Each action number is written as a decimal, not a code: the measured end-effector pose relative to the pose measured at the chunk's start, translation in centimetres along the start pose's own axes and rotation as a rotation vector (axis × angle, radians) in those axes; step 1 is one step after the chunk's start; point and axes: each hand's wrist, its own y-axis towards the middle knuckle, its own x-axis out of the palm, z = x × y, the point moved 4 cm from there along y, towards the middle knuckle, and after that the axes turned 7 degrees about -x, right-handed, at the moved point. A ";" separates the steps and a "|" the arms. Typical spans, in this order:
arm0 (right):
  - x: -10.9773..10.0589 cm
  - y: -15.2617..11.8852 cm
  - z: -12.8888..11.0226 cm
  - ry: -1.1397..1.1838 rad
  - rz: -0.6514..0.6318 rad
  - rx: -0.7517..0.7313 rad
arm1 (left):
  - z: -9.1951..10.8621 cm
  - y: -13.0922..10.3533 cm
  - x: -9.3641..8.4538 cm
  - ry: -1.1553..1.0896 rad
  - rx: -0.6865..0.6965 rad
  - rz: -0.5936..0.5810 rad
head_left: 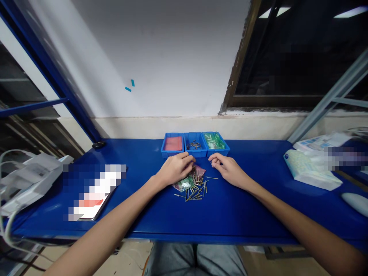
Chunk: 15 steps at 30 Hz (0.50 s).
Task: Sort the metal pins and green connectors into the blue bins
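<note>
On the blue table lies a pile of thin metal pins with brass-coloured parts (pixel 196 190), which look like pop rivets. A small green-printed clear bag (pixel 186 184) and a pink bag (pixel 200 171) are among them. Over the pile's upper left, my left hand (pixel 177 168) has its fingers curled in, and what they hold, if anything, is hidden. To the right of the pile, my right hand (pixel 227 168) is closed with thumb and fingers together. Anything between its fingertips is too small to make out. A single pin (pixel 212 177) lies between the pile and my right hand.
Behind my hands stand three blue bins: one with pink sheets or bags (pixel 173 143), one with loose pins (pixel 194 145), one with green-printed bags (pixel 214 140). A phone (pixel 99 191) and power strip (pixel 37 182) lie left. A tissue pack (pixel 312 170) is right.
</note>
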 end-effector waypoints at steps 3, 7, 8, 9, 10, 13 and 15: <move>0.1 -0.2 -0.2 0.083 0.035 0.012 | 0.0 -0.1 0.1 0.002 0.014 0.001; 0.2 0.0 -1.0 0.260 0.064 0.083 | 0.3 0.0 0.0 -0.002 0.025 0.005; 0.1 0.3 -1.3 0.289 0.074 0.100 | 0.4 0.1 -0.1 -0.003 0.026 0.011; 0.1 0.6 -1.7 0.305 0.082 0.111 | 0.5 0.1 -0.2 -0.005 0.030 0.017; 0.1 1.0 -2.1 0.312 0.088 0.114 | 0.5 0.1 -0.2 -0.008 0.036 0.021; 0.5 2.3 -3.1 0.326 0.083 0.091 | 0.5 0.1 -0.1 -0.013 0.063 0.031; 0.8 2.7 -3.4 0.349 0.105 0.068 | 0.4 0.0 0.1 -0.022 0.064 0.049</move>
